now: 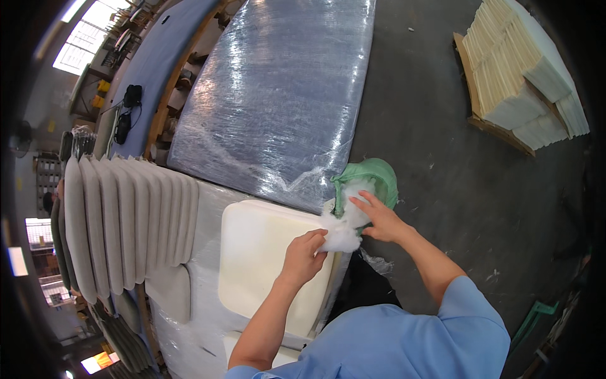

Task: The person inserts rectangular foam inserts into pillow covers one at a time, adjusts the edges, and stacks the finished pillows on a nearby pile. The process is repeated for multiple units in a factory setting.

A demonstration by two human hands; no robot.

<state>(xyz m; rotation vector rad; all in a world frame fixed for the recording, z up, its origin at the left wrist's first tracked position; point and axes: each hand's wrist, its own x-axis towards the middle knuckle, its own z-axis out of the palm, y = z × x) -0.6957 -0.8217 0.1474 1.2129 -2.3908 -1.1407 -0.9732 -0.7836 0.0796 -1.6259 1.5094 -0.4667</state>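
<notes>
A fluffy clump of white fibre stuffing (341, 236) stretches between my two hands at the edge of the table. My left hand (305, 254) pinches its near left end, over the corner of a cream foam seat pad (268, 252). With curved fingers, my right hand (384, 219) grips the stuffing's right side, thumb and fingertips around it. Just beyond is a green cloth bag or lined basket (380, 172), its mouth holding more of the white fibre. Part of the stuffing is hidden by my fingers.
Grey padded seat cushions (129, 215) stand in a row on the left of the plastic-covered table (205, 252). A blue film-wrapped surface (278, 95) lies ahead. Stacked cream sheets (517, 76) rest on a pallet at far right, on the grey floor (420, 114).
</notes>
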